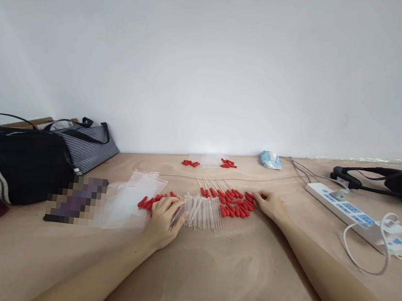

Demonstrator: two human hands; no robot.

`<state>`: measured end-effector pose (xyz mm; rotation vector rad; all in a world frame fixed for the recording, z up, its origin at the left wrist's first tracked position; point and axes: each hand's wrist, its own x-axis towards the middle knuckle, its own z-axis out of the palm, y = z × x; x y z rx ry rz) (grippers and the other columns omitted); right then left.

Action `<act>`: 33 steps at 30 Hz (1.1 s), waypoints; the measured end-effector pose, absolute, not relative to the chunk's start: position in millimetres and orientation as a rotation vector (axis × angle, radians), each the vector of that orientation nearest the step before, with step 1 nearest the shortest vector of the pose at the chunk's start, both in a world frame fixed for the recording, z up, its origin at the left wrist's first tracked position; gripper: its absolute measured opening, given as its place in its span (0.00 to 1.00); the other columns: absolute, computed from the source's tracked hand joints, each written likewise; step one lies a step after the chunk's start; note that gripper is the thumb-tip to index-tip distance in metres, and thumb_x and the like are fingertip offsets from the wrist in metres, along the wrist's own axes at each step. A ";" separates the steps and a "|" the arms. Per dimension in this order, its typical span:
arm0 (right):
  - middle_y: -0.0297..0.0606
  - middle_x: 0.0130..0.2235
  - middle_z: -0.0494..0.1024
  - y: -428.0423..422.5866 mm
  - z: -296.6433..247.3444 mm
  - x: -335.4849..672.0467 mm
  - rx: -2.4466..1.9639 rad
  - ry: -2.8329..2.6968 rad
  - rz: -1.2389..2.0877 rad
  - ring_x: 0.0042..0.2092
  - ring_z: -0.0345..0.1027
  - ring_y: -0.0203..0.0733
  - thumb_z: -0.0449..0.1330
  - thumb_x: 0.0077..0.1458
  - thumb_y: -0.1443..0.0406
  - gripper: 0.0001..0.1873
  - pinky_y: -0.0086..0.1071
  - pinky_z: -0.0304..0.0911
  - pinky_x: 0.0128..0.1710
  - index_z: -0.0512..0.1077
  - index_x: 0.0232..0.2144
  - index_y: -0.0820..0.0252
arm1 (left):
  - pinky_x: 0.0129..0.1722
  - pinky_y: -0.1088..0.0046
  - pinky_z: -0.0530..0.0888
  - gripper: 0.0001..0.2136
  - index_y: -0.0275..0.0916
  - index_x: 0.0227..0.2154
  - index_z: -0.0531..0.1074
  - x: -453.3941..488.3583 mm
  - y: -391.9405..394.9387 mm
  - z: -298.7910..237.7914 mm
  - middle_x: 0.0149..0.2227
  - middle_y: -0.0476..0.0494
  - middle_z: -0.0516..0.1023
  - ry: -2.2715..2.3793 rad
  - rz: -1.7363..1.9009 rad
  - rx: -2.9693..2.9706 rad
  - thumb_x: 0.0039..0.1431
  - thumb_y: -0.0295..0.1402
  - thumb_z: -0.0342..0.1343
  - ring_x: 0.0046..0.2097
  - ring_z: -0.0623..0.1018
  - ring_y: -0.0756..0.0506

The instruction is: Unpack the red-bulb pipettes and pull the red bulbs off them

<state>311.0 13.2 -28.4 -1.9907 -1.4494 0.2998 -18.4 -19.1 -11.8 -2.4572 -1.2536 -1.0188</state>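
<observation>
A heap of clear droppers (202, 213) with red rubber bulbs (232, 209) lies on the table, the bulbs pointing out to the left and right. Over the left side of the heap, my left hand (166, 219) is curled with its thumb apart from the fingers, and some clear stems lie between them. At the heap's right edge my right hand (269, 204) has its fingertips closed on the red bulb of one dropper. Several droppers with red bulbs stick out toward the wall. Part of the left bulbs is hidden behind my left hand.
Clear zip bags (131, 198) lie left of the heap. Near the wall are a filled bag of droppers (210, 160) and a blue mask (270, 160). A power strip (347, 210) with cables and a black headset (383, 182) are right; a black bag (38, 164) stands left.
</observation>
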 end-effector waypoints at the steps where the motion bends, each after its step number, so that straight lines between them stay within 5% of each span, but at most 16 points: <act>1: 0.33 0.27 0.77 14.4 -29.6 312.2 -1.997 -1.438 0.287 0.34 0.69 0.42 0.48 0.52 0.53 0.17 0.32 0.54 0.32 0.74 0.28 0.53 | 0.41 0.64 0.62 0.11 0.40 0.38 0.69 -21.1 -21.3 -12.2 0.38 0.43 0.73 -1.251 -1.021 -2.452 0.58 0.37 0.45 0.42 0.70 0.43; 6: 0.35 0.29 0.76 25.8 -31.3 312.0 -1.979 -1.459 0.250 0.33 0.68 0.41 0.48 0.52 0.55 0.17 0.31 0.56 0.32 0.74 0.30 0.55 | 0.42 0.62 0.61 0.10 0.41 0.36 0.70 -25.5 -24.4 -12.6 0.38 0.43 0.72 -1.300 -1.024 -2.443 0.58 0.36 0.45 0.43 0.70 0.43; 12: 0.36 0.41 0.74 36.4 -19.6 293.6 -1.922 -1.646 0.154 0.47 0.61 0.49 0.57 0.45 0.53 0.12 0.40 0.52 0.43 0.75 0.26 0.51 | 0.43 0.61 0.60 0.10 0.42 0.34 0.71 -23.5 -21.4 -12.1 0.38 0.44 0.72 -1.332 -1.021 -2.428 0.58 0.36 0.45 0.43 0.70 0.43; 24: 0.42 0.38 0.74 25.3 -10.7 272.4 -2.032 -1.655 0.013 0.45 0.61 0.49 0.52 0.51 0.60 0.11 0.42 0.50 0.41 0.73 0.28 0.57 | 0.45 0.60 0.60 0.09 0.42 0.36 0.71 -25.0 -20.7 -15.0 0.40 0.43 0.71 -1.332 -0.964 -2.431 0.57 0.35 0.47 0.44 0.69 0.42; 29: 0.36 0.33 0.75 -6.4 -7.3 247.2 -1.534 -1.879 0.019 0.39 0.63 0.42 0.52 0.53 0.63 0.07 0.41 0.46 0.43 0.69 0.29 0.57 | 0.49 0.59 0.58 0.18 0.40 0.50 0.61 -22.5 -21.8 -12.8 0.47 0.39 0.69 -1.248 -0.928 -2.393 0.57 0.36 0.47 0.50 0.66 0.41; 33: 0.34 0.30 0.74 -39.8 -13.6 215.9 -1.175 -2.097 0.002 0.37 0.63 0.40 0.53 0.52 0.66 0.04 0.39 0.45 0.43 0.68 0.28 0.57 | 0.49 0.58 0.56 0.17 0.40 0.49 0.64 -15.4 -27.0 -6.7 0.46 0.39 0.71 -1.038 -0.877 -2.409 0.58 0.37 0.48 0.49 0.68 0.40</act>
